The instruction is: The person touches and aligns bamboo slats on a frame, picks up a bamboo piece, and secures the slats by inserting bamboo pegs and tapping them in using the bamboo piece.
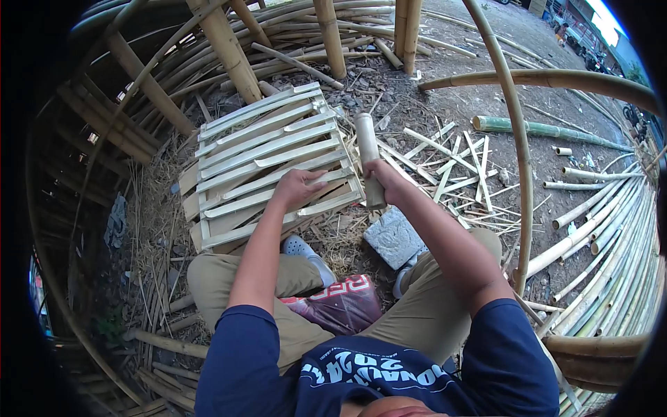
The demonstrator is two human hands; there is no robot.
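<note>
In the head view a slatted panel [240, 182] of pale split-bamboo strips lies on the ground before me, on the left. My left hand [299, 187] is at its right side, thumb and fingers closed about a bamboo slat [336, 175]. A thick, short piece of bamboo [365, 139] stands nearly upright beside the panel's right edge. My right hand [383, 179] is wrapped around its lower part. Whether its lower end touches anything I cannot tell. Below it sits a pale, squarish stone block [394, 238], close to my feet.
Loose bamboo strips [479, 170] are scattered to the right of the panel. Long bamboo poles [604, 243] lie stacked at far right. A curved bamboo pole [517, 139] arches across my right side, and bamboo posts [330, 38] rise behind the panel.
</note>
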